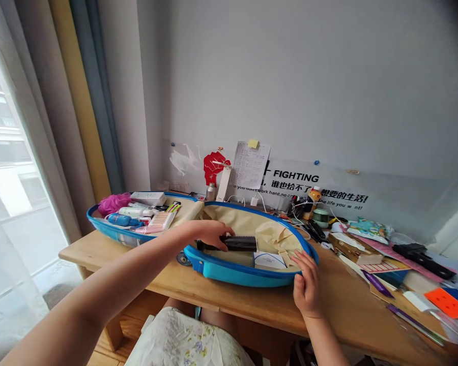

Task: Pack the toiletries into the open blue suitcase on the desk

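Note:
An open blue suitcase [244, 277] with a cream lining lies on the wooden table, its two halves side by side. Inside the right half, my left hand [213, 235] is closed around a dark, shiny cylinder [242, 244], held roughly level; its exact kind is not clear. Just right of the cylinder is a white box with blue lines [269, 261]. My right hand [307, 279] grips the near right rim, fingers over the edge and thumb outside. The left half holds a purple mesh bath puff [114, 203], a white box [148, 198], a blue item [122, 220] and several small packs.
Clutter covers the right of the table [351, 325]: a green-lidded jar [320, 217], an orange-capped bottle [313, 198], a black item [423, 259], pens and papers. A metal bottle [210, 192] and white cables stand behind the suitcase, against the wall. Curtains hang at left.

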A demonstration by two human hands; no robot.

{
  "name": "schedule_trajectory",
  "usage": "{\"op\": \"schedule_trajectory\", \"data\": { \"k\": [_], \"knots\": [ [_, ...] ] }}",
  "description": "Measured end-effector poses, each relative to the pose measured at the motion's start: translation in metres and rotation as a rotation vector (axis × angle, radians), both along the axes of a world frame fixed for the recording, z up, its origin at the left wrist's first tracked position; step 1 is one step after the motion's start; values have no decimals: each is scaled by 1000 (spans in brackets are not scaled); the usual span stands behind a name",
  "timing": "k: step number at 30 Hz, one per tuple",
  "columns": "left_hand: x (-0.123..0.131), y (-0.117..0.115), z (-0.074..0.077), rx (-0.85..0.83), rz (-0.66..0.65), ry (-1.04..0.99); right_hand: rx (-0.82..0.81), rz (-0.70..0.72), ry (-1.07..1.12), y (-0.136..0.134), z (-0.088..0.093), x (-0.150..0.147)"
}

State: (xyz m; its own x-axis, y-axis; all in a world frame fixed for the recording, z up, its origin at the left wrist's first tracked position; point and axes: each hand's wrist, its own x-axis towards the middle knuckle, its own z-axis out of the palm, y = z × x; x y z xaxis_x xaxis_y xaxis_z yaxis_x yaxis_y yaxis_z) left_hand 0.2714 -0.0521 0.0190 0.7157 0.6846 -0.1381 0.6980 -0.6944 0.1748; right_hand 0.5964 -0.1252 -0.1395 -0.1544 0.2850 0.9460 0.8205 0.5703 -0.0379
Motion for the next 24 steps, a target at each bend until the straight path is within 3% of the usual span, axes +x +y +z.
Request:
{"op": "schedule_trajectory", "data": {
  "k": [3,8,19,24],
  "knots": [
    [12,4,-17,-115,12,24,-4,1,-7,-1,2,-1],
    [19,6,-34,-165,-16,45,10,2,-9,-1,2,-2],
    [27,14,-44,-214,-51,269,5,0,2,-1,1,-2],
    [26,18,-54,-243,-49,248,-6,10,6,-1,-1,0]
  ]
}}
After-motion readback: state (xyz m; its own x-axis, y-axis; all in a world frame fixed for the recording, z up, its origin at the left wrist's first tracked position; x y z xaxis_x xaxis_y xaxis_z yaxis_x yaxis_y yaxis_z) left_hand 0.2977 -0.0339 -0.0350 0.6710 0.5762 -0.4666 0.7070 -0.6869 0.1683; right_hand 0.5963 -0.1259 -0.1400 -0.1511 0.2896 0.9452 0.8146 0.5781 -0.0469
